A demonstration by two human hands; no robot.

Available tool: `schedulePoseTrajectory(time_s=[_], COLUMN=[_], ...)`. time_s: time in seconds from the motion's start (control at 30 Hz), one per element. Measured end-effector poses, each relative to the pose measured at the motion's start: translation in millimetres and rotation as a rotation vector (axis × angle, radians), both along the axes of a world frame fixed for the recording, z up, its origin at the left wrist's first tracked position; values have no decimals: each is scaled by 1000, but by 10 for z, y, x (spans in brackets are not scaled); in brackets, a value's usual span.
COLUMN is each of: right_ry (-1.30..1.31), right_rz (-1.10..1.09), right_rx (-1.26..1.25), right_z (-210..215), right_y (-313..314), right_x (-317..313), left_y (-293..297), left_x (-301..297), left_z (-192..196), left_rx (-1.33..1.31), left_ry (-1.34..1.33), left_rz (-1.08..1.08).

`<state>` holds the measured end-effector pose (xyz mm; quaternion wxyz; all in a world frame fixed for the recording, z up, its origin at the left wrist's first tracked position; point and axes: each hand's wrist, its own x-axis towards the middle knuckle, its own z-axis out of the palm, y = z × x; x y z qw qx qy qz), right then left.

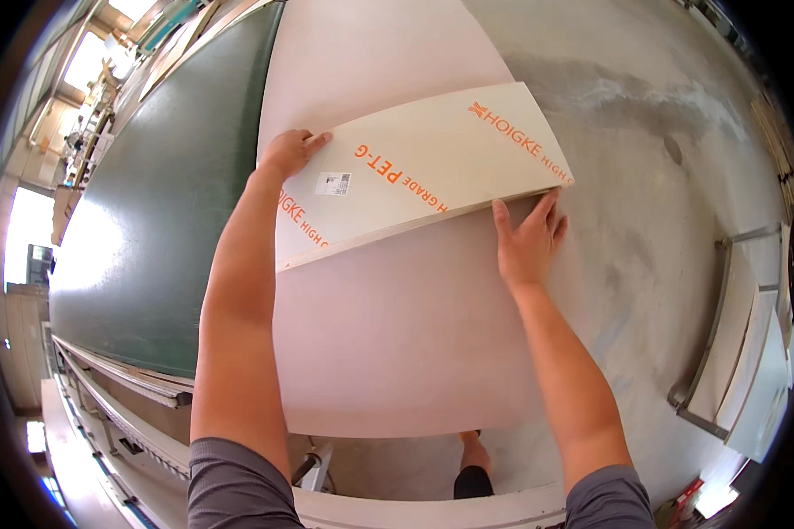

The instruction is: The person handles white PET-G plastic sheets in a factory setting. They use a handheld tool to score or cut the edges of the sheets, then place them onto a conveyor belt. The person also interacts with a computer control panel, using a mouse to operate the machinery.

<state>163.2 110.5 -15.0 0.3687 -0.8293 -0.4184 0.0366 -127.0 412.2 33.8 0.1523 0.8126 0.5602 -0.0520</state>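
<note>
A long white board [415,167] with orange print and a small white label [333,183] lies slantwise across a large pale pink panel surface [397,353]. At its far left edge, my left hand [295,153] grips the board, thumb and a finger showing on top and the other fingers partly hidden. Against the near long edge, close to the right corner, rests my right hand [531,238]. Its thumb and fingers are spread, with their tips touching the edge. A thin dark line runs along that edge under the board.
On the left stands a dark green, glossy surface [159,220] beside the pink one. Metal rails [123,397] run below it. Concrete floor [626,220] stretches to the right, where a metal-framed rack [723,353] holds panels. A lower leg [475,458] shows below the near edge.
</note>
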Motion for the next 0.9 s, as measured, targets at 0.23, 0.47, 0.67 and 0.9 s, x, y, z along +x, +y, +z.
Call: schedulePoseTrajectory(time_s=[0.23, 0.47, 0.67, 0.9], right_ry=[39, 766, 914, 1253], right_rz=[94, 391, 391, 478], right_rx=[-52, -8, -153, -247], right_z=[-95, -91, -10, 48], right_y=[-29, -1361, -1823, -1927], right_x=[17, -770, -828, -857], left_y=[-1406, -3920, -4903, -5025], left_x=[-502, -296, -212, -405], left_z=[-543, -274, -236, -981], left_rx=[234, 58, -142, -6], left_ry=[86, -149, -492, -554], left_rz=[179, 409, 606, 593])
